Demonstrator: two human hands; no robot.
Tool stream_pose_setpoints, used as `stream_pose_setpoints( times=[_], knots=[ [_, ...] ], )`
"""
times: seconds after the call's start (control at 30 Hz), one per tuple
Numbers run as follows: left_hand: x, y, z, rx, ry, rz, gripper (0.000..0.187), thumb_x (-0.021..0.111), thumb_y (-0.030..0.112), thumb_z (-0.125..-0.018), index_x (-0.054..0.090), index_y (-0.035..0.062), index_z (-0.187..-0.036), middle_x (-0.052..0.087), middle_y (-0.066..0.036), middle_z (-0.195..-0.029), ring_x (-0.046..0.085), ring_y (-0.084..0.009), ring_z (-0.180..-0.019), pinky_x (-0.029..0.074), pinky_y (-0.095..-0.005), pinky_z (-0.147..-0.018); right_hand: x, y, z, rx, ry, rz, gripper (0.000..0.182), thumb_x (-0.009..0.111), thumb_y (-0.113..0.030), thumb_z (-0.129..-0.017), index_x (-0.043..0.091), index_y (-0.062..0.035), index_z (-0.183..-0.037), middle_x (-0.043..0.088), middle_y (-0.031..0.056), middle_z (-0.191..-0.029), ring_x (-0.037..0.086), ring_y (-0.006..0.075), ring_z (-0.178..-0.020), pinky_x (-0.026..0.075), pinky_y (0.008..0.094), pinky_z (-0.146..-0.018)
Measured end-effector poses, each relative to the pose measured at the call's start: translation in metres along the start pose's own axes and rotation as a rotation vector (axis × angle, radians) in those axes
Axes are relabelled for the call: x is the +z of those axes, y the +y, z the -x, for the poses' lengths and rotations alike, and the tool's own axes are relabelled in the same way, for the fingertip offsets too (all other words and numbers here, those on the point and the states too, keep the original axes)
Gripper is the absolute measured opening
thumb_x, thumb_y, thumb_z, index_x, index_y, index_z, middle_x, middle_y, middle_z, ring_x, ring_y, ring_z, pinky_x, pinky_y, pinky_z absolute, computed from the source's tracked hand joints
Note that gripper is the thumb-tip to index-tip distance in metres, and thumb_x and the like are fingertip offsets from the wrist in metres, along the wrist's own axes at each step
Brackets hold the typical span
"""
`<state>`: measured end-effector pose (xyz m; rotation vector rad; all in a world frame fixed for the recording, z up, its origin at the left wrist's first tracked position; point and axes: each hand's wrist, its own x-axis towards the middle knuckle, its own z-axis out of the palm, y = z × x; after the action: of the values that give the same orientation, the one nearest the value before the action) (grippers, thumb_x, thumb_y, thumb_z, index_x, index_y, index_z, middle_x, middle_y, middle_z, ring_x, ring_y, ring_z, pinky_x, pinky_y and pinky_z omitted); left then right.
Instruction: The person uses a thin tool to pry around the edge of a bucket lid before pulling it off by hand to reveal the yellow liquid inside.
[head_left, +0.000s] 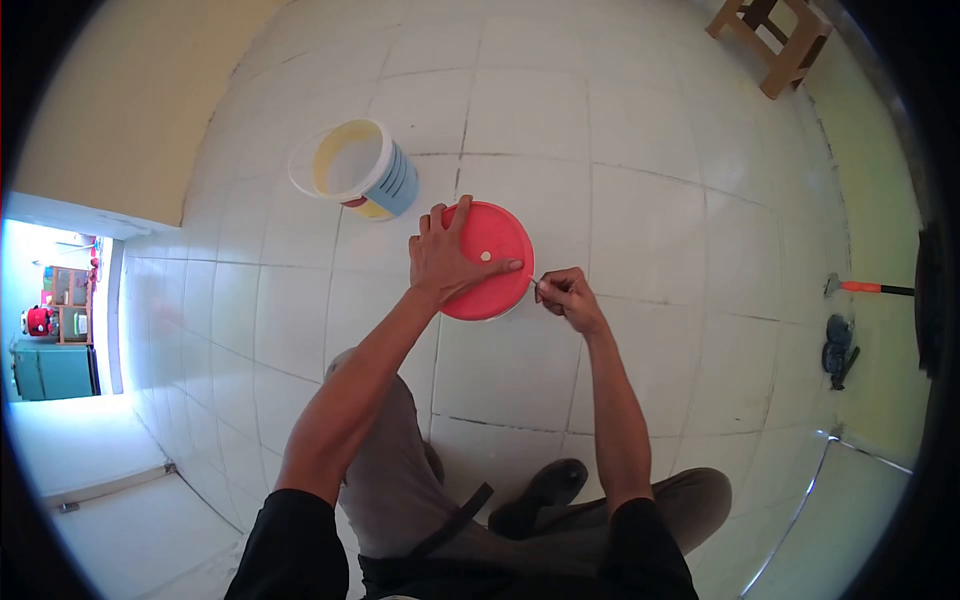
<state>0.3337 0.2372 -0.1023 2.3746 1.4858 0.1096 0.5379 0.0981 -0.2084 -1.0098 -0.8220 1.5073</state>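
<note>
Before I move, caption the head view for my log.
Left hand spread over a red lid, right hand pinching a thin object at its edge.

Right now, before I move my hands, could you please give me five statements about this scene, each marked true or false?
1. The left hand is spread over the red lid. True.
2. The right hand pinches a thin object by the edge of the red lid. True.
3. The bucket has a cover on its top. False: its top is open.
4. The stool is on the left side of the view. False: it is at the upper right.
5. The tool by the right wall has a green handle. False: the handle is orange and black.
</note>
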Motion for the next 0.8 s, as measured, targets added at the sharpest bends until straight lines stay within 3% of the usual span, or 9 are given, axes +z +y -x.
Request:
stream_pose_setpoints(
  times=[0.1,0.3,0.5,0.67,0.8],
  knots=[
    [0.001,0.000,-0.003,0.007,0.021,0.000,0.135,0.080,0.090,-0.055,0.040,0.0159,-0.160,0.046,-0.020,-0.147,0.047,-0.0384,-0.136,0.045,-0.0563,-0.102,0.001,0.036,-0.015,-0.032,-0.111,-0.394,0.036,0.074,-0.021,-0.101,0.066,0.0015,-0.074,0.049,-0.0014,-0.058,0.029,0.0054,-0.046,0.020,0.0276,-0.045],
    [0.002,0.004,-0.003,0.013,0.028,-0.025,0.133,0.082,0.088,-0.057,0.038,0.0170,-0.160,0.046,-0.022,-0.147,0.049,-0.0412,-0.137,0.046,-0.0604,-0.104,0.009,0.044,-0.012,-0.065,-0.027,-0.454,0.032,0.074,-0.019,-0.100,0.068,0.0005,-0.075,0.058,0.0014,-0.063,0.033,0.0049,-0.047,0.022,0.0251,-0.045],
    [0.001,0.006,-0.003,-0.002,0.025,0.011,0.133,0.084,0.087,-0.056,0.039,0.0175,-0.160,0.046,-0.023,-0.147,0.047,-0.0414,-0.138,0.045,-0.0622,-0.105,0.008,-0.020,0.010,-0.038,0.172,0.251,0.035,0.073,-0.018,-0.100,0.069,0.0033,-0.073,0.060,0.0016,-0.063,0.045,0.0083,-0.056,0.035,0.0284,-0.052],
    [0.001,0.004,-0.002,-0.007,0.029,0.020,0.135,0.084,0.088,-0.053,0.040,0.0166,-0.160,0.047,-0.023,-0.147,0.047,-0.0411,-0.138,0.046,-0.0607,-0.103,0.028,-0.083,0.014,0.178,0.230,0.666,0.035,0.072,-0.014,-0.098,0.066,0.0083,-0.071,0.058,0.0098,-0.061,0.049,0.0162,-0.056,0.043,0.0354,-0.057],
    [0.001,0.004,-0.003,-0.001,0.030,0.041,0.136,0.083,0.089,-0.053,0.040,0.0162,-0.160,0.046,-0.023,-0.147,0.047,-0.0407,-0.138,0.045,-0.0588,-0.103,0.042,-0.090,0.012,0.235,0.303,0.865,0.034,0.072,-0.014,-0.097,0.066,0.0087,-0.072,0.061,0.0184,-0.066,0.054,0.0259,-0.059,0.047,0.0429,-0.062]
  ],
)
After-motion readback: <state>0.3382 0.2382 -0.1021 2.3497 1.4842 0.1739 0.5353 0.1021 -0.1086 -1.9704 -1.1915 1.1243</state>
